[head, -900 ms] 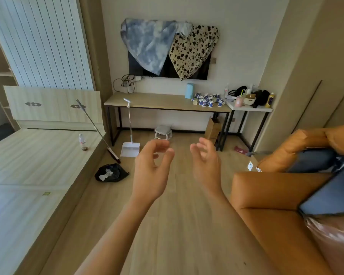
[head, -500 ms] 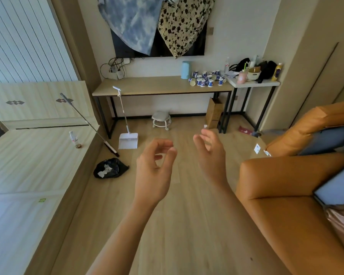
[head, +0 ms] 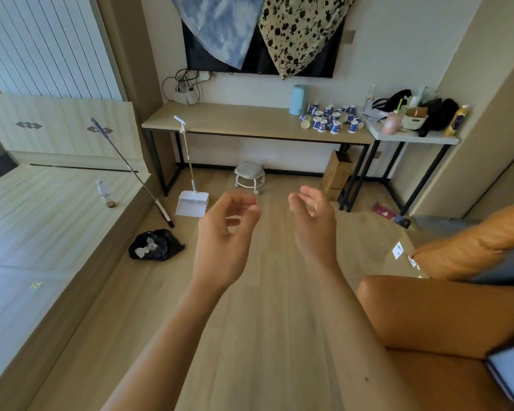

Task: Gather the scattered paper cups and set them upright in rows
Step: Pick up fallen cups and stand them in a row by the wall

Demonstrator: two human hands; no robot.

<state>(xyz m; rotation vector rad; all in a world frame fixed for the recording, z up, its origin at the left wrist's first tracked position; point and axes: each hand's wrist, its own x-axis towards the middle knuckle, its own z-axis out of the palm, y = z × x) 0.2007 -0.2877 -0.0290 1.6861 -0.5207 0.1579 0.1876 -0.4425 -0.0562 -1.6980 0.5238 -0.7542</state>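
On a long pale wooden table (head: 235, 121), far beyond the loosely curled, empty fingers of left hand (head: 223, 241) and right hand (head: 315, 226): blue-and-white paper cups (head: 331, 121), jumbled, some tipped.

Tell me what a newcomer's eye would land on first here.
Front and centre, the left hand and right hand are held out empty, fingers loosely curled. Beyond them, a jumble of blue-and-white paper cups crowds the right end of the long table at the far wall. An orange sofa fills the lower right.

Blue-and-white paper cups (head: 331, 120) clustered, some tipped, on far desk (head: 235, 120).
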